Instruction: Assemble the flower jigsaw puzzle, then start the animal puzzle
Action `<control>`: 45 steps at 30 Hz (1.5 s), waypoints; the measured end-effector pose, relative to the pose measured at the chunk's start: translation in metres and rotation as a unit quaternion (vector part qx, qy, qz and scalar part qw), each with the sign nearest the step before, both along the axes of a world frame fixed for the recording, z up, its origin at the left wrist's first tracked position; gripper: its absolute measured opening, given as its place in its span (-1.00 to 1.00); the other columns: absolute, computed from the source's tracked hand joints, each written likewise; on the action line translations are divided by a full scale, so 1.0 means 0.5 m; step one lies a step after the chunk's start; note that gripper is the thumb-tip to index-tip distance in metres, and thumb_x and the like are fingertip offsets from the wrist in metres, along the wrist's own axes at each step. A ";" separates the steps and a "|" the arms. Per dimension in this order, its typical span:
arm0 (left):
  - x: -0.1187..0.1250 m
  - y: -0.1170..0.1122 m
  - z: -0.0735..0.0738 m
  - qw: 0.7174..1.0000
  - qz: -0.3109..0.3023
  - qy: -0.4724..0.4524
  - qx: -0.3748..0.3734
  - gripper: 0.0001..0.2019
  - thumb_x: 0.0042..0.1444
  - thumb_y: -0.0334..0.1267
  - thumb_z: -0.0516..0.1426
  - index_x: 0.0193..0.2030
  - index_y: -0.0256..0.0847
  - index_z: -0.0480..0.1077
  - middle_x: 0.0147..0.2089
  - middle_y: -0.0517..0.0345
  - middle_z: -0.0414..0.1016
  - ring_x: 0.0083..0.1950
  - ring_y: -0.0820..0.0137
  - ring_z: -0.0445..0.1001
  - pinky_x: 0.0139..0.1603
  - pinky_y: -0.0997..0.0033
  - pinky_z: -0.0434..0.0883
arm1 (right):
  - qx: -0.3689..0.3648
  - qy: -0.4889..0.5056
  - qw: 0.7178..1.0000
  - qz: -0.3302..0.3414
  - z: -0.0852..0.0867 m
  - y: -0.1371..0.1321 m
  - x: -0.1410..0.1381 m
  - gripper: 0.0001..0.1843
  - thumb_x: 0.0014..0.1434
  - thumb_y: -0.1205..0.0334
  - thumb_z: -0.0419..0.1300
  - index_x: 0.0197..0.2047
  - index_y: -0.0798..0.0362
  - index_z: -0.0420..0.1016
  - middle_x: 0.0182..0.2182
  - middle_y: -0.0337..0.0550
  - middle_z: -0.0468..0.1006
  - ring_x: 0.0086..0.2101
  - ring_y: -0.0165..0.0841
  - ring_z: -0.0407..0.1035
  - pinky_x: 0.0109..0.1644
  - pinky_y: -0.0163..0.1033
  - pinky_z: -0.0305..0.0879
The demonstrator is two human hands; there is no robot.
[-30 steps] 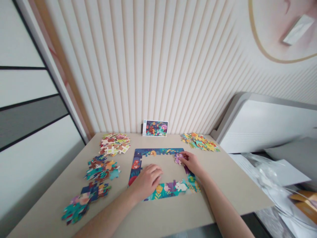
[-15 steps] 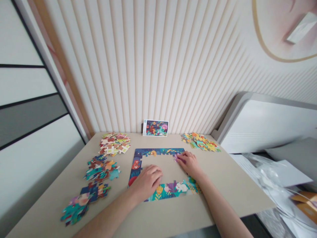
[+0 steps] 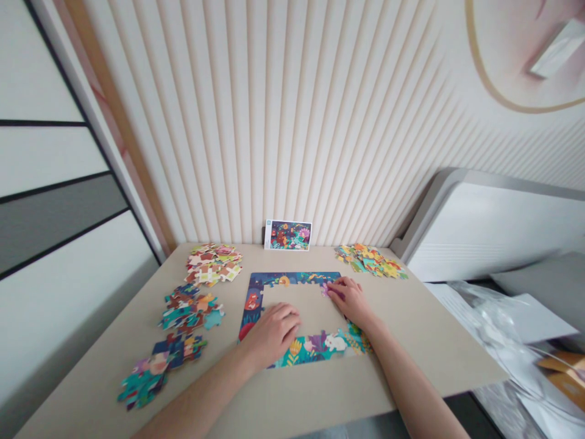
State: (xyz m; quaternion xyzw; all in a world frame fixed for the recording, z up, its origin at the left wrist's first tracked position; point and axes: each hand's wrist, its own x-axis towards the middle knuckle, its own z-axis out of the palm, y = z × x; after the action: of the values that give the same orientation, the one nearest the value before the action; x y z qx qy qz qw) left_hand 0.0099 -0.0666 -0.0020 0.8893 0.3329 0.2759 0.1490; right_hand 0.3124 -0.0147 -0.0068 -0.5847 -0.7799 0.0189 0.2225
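A colourful jigsaw border (image 3: 292,280) lies in the middle of the beige table (image 3: 434,341), its centre unfilled. My left hand (image 3: 273,332) rests flat and open on the border's lower left part. My right hand (image 3: 351,299) lies at the border's upper right corner. Its fingers are stretched out and press down on a purple puzzle piece (image 3: 325,289) just inside that corner. A small reference picture card (image 3: 287,235) leans against the ribbed wall behind the puzzle.
Piles of loose pieces lie at the far left (image 3: 213,265), the middle left (image 3: 189,308), the near left (image 3: 158,369) and the far right (image 3: 370,261). A white unit (image 3: 493,231) and clear plastic wrapping (image 3: 493,323) sit beyond the table's right edge.
My right hand carried the purple piece up to the border's upper right corner and lowered flat onto it. My left hand stayed where it was.
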 end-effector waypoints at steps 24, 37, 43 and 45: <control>-0.019 -0.123 0.100 0.984 -0.007 0.149 0.099 -0.86 0.32 -0.38 0.10 -0.04 -0.20 0.44 -0.05 0.00 0.51 0.08 0.21 0.45 0.18 0.16 0.35 | 0.027 0.116 0.993 -0.019 -0.013 0.009 0.065 -0.61 0.27 0.06 0.04 -0.09 -0.01 0.65 -0.07 -0.04 0.61 -0.07 -0.16 0.47 0.04 -0.05 0.38; -0.412 -0.231 -0.039 0.901 0.427 0.072 0.016 -0.45 0.26 -0.06 0.15 0.34 -0.17 0.26 0.30 -0.13 0.37 0.31 0.03 0.35 0.29 -0.08 0.35 | 0.028 0.110 0.994 -0.009 -0.021 0.008 0.061 -0.62 0.27 0.02 0.06 -0.08 -0.02 0.64 -0.08 -0.04 0.62 -0.11 -0.16 0.49 -0.07 -0.10 0.42; -0.448 -0.234 -0.044 0.911 0.411 0.009 -0.023 -0.51 0.23 -0.06 0.16 0.27 -0.13 0.35 0.20 -0.04 0.50 0.20 0.12 0.48 0.28 0.01 0.40 | 0.033 0.110 0.993 -0.008 -0.018 0.004 0.058 -0.61 0.28 0.02 0.05 -0.09 -0.02 0.64 -0.09 -0.02 0.63 -0.10 -0.15 0.49 0.01 -0.05 0.41; -0.442 -0.231 -0.045 0.910 0.413 0.000 -0.016 -0.52 0.23 -0.07 0.17 0.26 -0.10 0.35 0.19 -0.01 0.51 0.18 0.13 0.50 0.25 0.03 0.43 | 0.033 0.107 0.994 -0.013 -0.019 0.004 0.060 -0.61 0.29 0.02 0.04 -0.09 -0.02 0.64 -0.09 -0.02 0.63 -0.10 -0.15 0.49 0.04 -0.03 0.40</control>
State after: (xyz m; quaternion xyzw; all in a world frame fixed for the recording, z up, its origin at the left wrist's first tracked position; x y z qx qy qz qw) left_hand -0.2112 -0.1821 -0.0244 0.6695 0.6752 0.3077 0.0361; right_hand 0.3422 -0.0128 -0.0163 -0.5817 -0.7440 0.0525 0.3244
